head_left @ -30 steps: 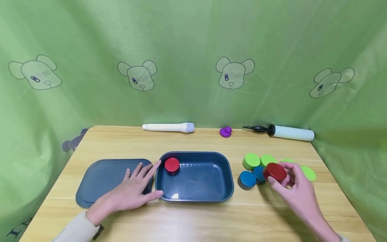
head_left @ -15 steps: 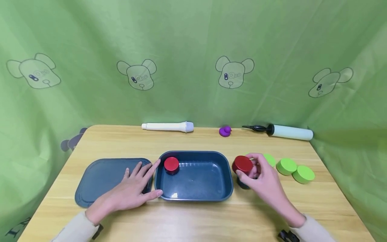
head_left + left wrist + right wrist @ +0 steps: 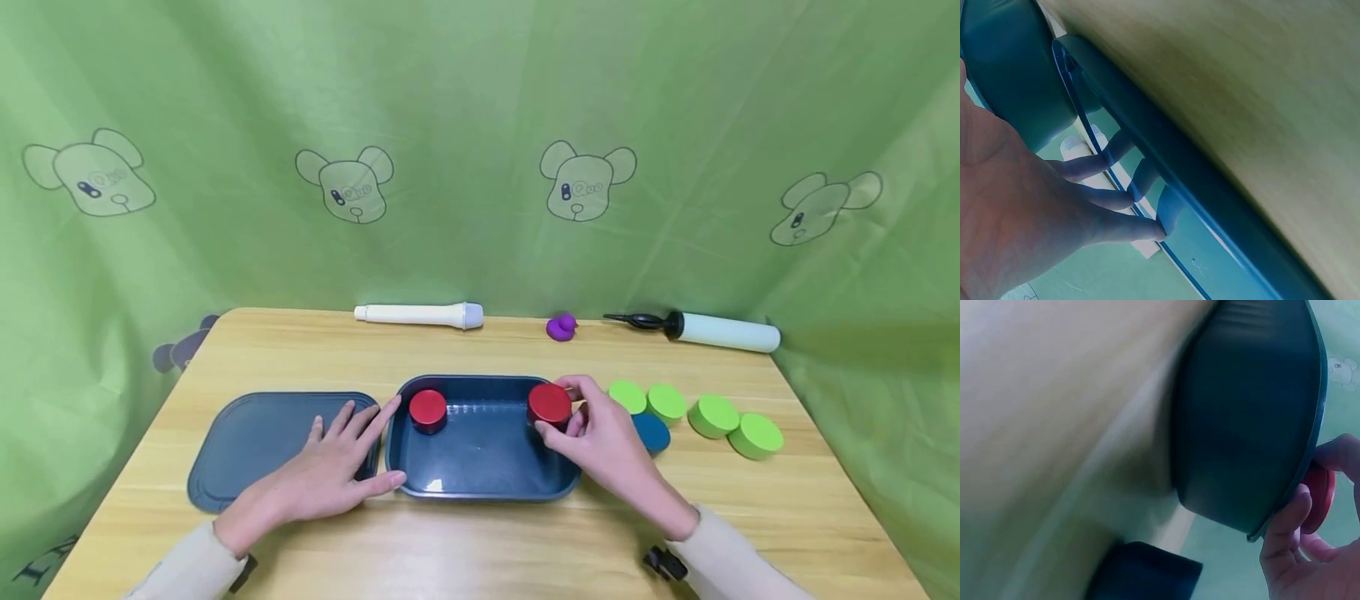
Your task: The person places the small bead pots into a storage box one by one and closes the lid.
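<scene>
A dark blue rectangular box (image 3: 480,492) stands on the table. In its back left corner sits a red cylinder block (image 3: 428,410). My right hand (image 3: 607,429) pinches another red cylinder block (image 3: 550,405) between thumb and fingers, over the box's back right corner. In the right wrist view that red block (image 3: 1319,499) shows just beyond the box rim (image 3: 1322,381). My left hand (image 3: 330,471) lies with spread fingers across the dark blue lid (image 3: 262,442), index finger and thumb at the box's left rim. In the left wrist view its fingertips meet the lid.
Several green cylinder blocks (image 3: 712,416) and a blue one (image 3: 651,432) stand right of the box, partly behind my right hand. Along the back edge lie a white microphone (image 3: 418,315), a purple rubber duck (image 3: 561,327) and a hand pump (image 3: 727,332). A green curtain (image 3: 465,167) hangs behind.
My right hand has carried the red cylinder block left, from above the blue and green blocks to over the box's right end. My left hand has stayed in place.
</scene>
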Available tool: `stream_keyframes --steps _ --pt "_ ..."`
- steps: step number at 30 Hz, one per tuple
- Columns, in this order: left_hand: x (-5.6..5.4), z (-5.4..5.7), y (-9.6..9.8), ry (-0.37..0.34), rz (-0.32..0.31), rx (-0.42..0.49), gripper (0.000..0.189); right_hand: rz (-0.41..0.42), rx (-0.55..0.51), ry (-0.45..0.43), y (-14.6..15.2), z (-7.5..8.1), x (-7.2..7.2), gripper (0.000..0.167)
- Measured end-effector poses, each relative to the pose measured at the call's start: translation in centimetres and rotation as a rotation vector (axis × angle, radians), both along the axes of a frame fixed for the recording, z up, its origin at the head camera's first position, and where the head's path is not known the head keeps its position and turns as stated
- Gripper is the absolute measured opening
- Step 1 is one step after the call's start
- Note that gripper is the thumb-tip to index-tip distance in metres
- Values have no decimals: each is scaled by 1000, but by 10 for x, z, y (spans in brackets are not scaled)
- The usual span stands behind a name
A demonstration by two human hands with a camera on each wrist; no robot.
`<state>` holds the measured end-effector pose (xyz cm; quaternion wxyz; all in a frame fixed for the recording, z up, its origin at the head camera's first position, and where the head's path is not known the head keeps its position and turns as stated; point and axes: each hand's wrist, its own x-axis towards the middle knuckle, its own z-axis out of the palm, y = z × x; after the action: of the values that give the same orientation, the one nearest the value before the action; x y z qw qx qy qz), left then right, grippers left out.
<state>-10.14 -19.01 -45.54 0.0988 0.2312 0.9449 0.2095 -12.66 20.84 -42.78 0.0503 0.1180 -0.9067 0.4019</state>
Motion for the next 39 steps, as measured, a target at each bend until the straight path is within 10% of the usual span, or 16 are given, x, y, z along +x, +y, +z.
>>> stream_keyframes --steps 39 --pt "-2 -1 0 -4 3 -3 94 152 118 -123 -95 -27 -28 57"
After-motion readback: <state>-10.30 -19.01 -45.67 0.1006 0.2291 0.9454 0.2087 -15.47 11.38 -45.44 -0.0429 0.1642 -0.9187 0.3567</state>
